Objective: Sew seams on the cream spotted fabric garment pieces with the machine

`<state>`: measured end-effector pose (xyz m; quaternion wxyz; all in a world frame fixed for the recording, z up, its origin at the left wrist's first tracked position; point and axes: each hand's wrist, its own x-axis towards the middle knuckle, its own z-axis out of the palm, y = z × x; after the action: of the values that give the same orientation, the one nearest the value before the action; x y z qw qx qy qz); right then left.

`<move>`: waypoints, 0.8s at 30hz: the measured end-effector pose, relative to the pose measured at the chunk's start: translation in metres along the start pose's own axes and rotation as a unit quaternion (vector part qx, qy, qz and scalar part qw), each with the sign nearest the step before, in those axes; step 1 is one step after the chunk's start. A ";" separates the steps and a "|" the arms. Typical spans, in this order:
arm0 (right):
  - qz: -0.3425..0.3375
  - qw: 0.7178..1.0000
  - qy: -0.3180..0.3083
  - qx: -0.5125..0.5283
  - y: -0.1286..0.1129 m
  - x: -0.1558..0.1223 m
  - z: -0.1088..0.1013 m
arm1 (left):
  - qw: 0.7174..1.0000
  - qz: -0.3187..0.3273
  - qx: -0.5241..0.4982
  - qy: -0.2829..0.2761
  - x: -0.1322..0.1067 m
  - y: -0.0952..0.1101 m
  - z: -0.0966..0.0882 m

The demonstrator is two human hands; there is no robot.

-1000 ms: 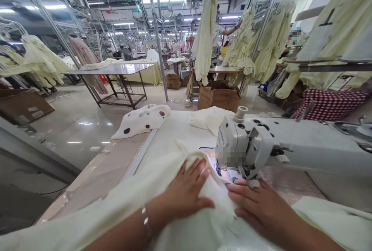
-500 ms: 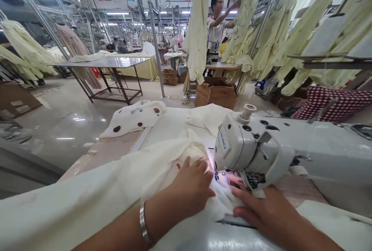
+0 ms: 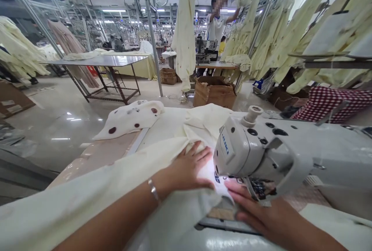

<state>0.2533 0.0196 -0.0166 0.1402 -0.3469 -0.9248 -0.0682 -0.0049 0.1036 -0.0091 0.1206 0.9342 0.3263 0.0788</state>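
A pale yellow fabric [image 3: 95,193] lies across the sewing table [image 3: 104,158] and runs under the head of a white sewing machine [image 3: 270,154]. My left hand [image 3: 186,167] rests flat on the fabric just left of the needle area, fingers spread, a bracelet on the wrist. My right hand [image 3: 258,214] lies flat in front of the machine head, fingertips pressing the fabric edge near the presser foot. The needle itself is hidden behind the machine head.
A white cloth with dark red dots [image 3: 130,117] lies at the table's far left. Beyond stand a cardboard box [image 3: 214,91], a metal table [image 3: 101,63] and hanging yellow garments [image 3: 184,30]. A person [image 3: 216,26] reaches up to garments at the back. A red checked cloth [image 3: 328,103] sits right.
Both hands have slid forward with the fabric toward and past the machine head. The view has moved closer to the machine, and more fabric has bunched behind it.
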 end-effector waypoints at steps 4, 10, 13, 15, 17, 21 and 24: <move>0.053 0.997 0.005 -0.063 0.012 -0.002 0.005 | 0.999 0.030 0.037 0.011 0.020 -0.009 -0.012; 0.029 0.997 0.047 -0.048 -0.002 0.008 -0.011 | 0.998 -0.011 0.039 0.053 -0.007 0.041 -0.004; -0.003 0.996 0.085 -0.013 -0.013 0.014 -0.010 | 0.998 0.014 -0.001 0.068 -0.020 0.061 0.014; 0.005 0.995 0.095 -0.003 -0.020 0.017 -0.004 | 0.997 0.047 0.007 0.063 -0.026 0.067 0.020; 0.024 0.997 0.070 0.012 -0.026 0.016 0.001 | 0.995 0.082 0.019 0.053 -0.031 0.070 0.019; 0.030 0.997 -0.012 0.063 -0.035 0.013 0.002 | 0.994 0.012 -0.042 0.098 -0.038 0.073 0.014; 0.034 0.998 -0.027 0.053 -0.038 0.013 0.001 | 0.989 -0.032 -0.050 0.134 -0.037 0.070 0.019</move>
<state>0.2189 -0.0007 -0.0143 0.1356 -0.3716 -0.9184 -0.0052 0.0121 0.0246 -0.0102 0.1248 0.8972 0.3647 0.2155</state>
